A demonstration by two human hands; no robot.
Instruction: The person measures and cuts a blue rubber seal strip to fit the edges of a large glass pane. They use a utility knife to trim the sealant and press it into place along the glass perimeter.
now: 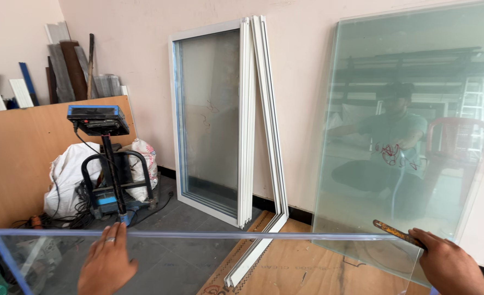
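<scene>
Clear flat rectangular glass sheet [209, 262] held level, low in view, above grey tiled floor [171, 218]. Left hand [106, 262], ringed, lies flat and open on sheet's top near its far edge. Right hand [450, 265] closed around thin rusty brown metal tool [396, 232] at sheet's right corner. Large greenish glass pane [406, 125] and white-framed window panels [225, 120] lean against wall. Full white woven sacks [70, 175], contents hidden.
</scene>
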